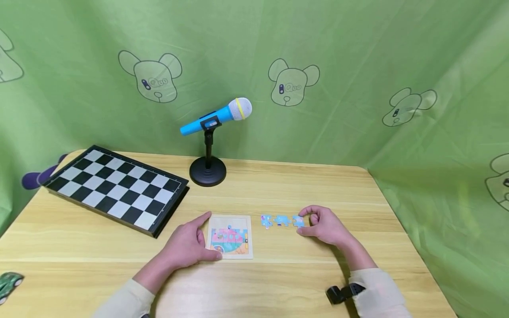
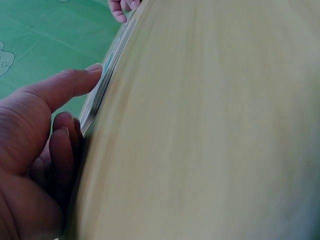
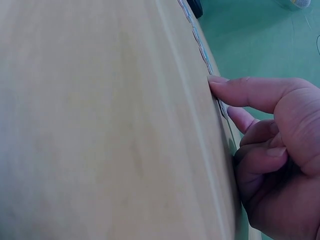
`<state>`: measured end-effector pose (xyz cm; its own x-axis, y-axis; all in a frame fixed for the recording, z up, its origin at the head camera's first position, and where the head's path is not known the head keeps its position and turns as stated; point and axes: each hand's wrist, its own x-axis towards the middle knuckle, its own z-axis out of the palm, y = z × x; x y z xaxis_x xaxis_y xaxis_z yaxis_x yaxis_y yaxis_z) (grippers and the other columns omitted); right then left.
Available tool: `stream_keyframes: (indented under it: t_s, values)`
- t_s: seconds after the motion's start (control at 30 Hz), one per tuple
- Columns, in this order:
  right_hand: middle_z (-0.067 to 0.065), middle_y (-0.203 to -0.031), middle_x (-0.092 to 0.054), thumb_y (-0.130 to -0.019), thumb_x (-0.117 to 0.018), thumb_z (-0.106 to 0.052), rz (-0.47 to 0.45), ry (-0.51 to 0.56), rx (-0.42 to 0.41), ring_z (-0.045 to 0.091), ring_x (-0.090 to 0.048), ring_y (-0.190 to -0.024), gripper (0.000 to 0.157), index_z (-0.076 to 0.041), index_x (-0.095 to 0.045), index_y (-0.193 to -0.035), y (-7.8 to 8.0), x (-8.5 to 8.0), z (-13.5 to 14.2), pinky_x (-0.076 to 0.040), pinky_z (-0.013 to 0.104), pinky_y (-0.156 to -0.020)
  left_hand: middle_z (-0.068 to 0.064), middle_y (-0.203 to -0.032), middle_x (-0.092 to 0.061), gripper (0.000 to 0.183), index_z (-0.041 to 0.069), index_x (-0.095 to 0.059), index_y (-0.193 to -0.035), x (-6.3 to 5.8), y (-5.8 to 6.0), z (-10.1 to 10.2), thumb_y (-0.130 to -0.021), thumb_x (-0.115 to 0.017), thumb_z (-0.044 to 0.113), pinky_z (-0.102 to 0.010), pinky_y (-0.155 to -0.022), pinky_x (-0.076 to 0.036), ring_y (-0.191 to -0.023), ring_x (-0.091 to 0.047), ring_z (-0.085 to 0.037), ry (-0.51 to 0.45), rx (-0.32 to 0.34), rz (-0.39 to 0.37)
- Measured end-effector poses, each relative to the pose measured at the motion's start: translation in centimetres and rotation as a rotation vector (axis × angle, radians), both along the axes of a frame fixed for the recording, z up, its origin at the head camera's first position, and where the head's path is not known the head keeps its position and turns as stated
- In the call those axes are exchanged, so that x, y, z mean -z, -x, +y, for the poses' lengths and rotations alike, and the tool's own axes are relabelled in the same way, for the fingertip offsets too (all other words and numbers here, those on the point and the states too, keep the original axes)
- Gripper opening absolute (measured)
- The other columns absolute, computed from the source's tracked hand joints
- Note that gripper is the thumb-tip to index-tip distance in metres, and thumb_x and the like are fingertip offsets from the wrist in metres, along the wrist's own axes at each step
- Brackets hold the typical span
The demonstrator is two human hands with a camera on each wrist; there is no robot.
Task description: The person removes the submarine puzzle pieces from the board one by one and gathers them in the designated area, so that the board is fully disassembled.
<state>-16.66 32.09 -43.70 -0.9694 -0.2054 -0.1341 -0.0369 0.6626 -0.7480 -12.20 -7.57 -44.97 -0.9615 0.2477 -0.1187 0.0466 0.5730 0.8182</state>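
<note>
A square wooden jigsaw tray [image 1: 231, 256] lies on the table, its lower part filled with a colourful picture and its upper part bare. My left hand [image 1: 187, 245] holds the tray by its left side, index finger at the top corner and thumb at the bottom one. Right of the tray, two blue jigsaw pieces [image 1: 282, 220] [image 1: 266, 221] lie in a row. At the row's right end, my right hand [image 1: 324, 225] has thumb and index finger on the edges of a third jigsaw piece [image 1: 298, 221]. The right wrist view shows these fingertips at the tabletop, other fingers curled.
A black-and-white chessboard [image 1: 119, 185] lies at the back left. Behind the tray stands a blue toy microphone [image 1: 210, 121] on a round black base [image 1: 207, 171]. A green toy car [image 1: 9, 285] sits at the left edge of view. Green curtain [image 1: 254, 35] hangs behind the table.
</note>
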Motion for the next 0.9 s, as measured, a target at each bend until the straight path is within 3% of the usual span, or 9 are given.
stream_keyframes:
  t_s: [0.33, 0.67, 0.9]
  values:
    - [-0.001, -0.065, -0.030, -0.073, -0.091, -0.016, 0.035, 0.027, 0.019, 0.014, -0.030, -0.059, 0.050, -0.002, -0.064, -0.112, -0.3, -0.3, -0.6, -0.036, 0.033, -0.071, 0.001, -0.063, -0.054, 0.118, 0.001, -0.038, -0.152, 0.1, 0.0, -0.5, -0.054, -0.099, 0.023, -0.032, -0.060, -0.044, -0.055, -0.051, -0.014, -0.070, 0.057, 0.012]
    - [-0.001, -0.065, -0.031, -0.071, -0.091, -0.013, 0.050, 0.073, -0.021, 0.012, -0.031, -0.056, 0.050, -0.005, -0.065, -0.114, -0.2, -1.0, -3.0, -0.033, 0.028, -0.058, 0.001, -0.062, -0.054, 0.117, 0.001, -0.037, -0.153, 0.3, 0.1, -0.5, -0.055, -0.098, 0.025, -0.032, -0.057, -0.042, -0.054, -0.050, -0.014, -0.038, 0.041, 0.001]
    - [-0.002, -0.063, -0.029, -0.071, -0.092, -0.012, 0.070, 0.102, -0.061, 0.012, -0.030, -0.056, 0.050, -0.004, -0.065, -0.112, 0.2, -1.2, -5.2, -0.033, 0.027, -0.059, 0.002, -0.062, -0.054, 0.114, 0.000, -0.038, -0.152, 0.3, 0.2, -0.6, -0.058, -0.097, 0.029, -0.031, -0.056, -0.042, -0.054, -0.049, -0.014, -0.021, 0.065, 0.033]
